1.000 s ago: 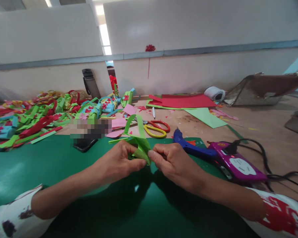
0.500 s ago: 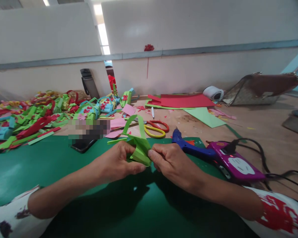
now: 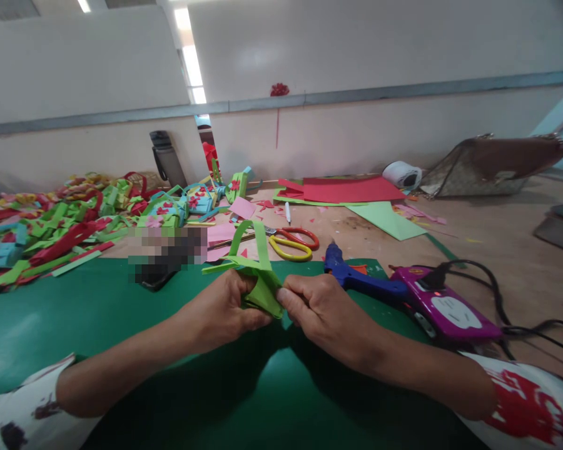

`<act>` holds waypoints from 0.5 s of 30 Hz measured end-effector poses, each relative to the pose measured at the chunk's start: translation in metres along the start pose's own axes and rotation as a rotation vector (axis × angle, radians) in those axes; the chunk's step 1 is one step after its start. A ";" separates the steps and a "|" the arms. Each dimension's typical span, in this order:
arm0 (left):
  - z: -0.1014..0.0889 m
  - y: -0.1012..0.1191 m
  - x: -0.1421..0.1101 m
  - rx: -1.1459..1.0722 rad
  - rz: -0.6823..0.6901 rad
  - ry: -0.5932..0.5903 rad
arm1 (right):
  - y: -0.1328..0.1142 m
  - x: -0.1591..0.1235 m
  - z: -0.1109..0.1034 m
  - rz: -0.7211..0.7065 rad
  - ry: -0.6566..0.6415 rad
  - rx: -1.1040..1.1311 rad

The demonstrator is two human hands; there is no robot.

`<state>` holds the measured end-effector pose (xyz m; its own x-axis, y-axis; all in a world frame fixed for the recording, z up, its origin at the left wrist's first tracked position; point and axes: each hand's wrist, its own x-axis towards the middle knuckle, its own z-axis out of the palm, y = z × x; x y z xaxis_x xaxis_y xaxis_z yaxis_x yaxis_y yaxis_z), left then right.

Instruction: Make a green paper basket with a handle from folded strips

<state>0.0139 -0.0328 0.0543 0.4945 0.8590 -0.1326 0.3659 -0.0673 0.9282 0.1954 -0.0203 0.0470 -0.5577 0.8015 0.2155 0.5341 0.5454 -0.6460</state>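
Note:
A small light-green paper bag [image 3: 265,290] with a looped paper strip handle is held between both hands above the green mat [image 3: 136,319]. My left hand [image 3: 225,303] is closed round its left side, with the thumb low along the front. At its right edge, my right hand [image 3: 316,306] pinches the paper between thumb and curled fingers. Just behind the bag lie scissors [image 3: 291,248] with one red and one yellow handle loop. A blue glue gun [image 3: 356,275] rests to the right of my right hand.
A purple power strip [image 3: 443,306] with black cables lies at right. Finished paper bags and strips [image 3: 75,228] are heaped at left, near a dark phone [image 3: 154,275]. Red paper sheets [image 3: 351,189], a white pen [image 3: 288,213], a bottle [image 3: 167,159] and a handbag [image 3: 492,165] stand or lie farther back.
The paper bag has tipped slightly and its lower corner has dropped a little. Both hands keep their hold, shifting only slightly.

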 end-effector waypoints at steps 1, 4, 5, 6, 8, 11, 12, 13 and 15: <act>0.000 -0.001 0.000 -0.007 0.000 0.004 | 0.000 0.000 0.000 -0.005 -0.001 -0.001; 0.001 -0.002 0.000 -0.066 -0.014 0.006 | -0.001 0.000 0.000 -0.018 -0.002 -0.013; 0.002 -0.003 0.000 -0.089 -0.017 0.007 | -0.001 0.000 0.000 -0.021 -0.002 -0.017; 0.003 -0.003 0.000 -0.105 -0.015 0.011 | -0.001 0.000 0.001 -0.020 -0.006 -0.018; 0.004 -0.003 0.001 -0.104 0.000 0.024 | -0.001 0.000 0.001 -0.014 -0.016 -0.014; 0.005 -0.003 0.002 -0.036 0.020 0.023 | -0.001 -0.001 0.001 -0.020 -0.019 -0.010; 0.005 -0.002 0.002 -0.004 0.033 0.024 | 0.000 -0.001 0.001 -0.026 -0.017 -0.010; 0.004 -0.002 0.002 0.039 0.049 0.026 | 0.000 -0.001 0.001 -0.032 -0.013 -0.011; 0.002 -0.001 0.001 0.150 0.093 0.041 | 0.001 0.000 0.001 -0.032 0.008 -0.021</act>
<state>0.0160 -0.0325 0.0529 0.5003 0.8653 -0.0316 0.4352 -0.2197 0.8731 0.1955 -0.0203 0.0450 -0.5699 0.7853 0.2420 0.5290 0.5759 -0.6233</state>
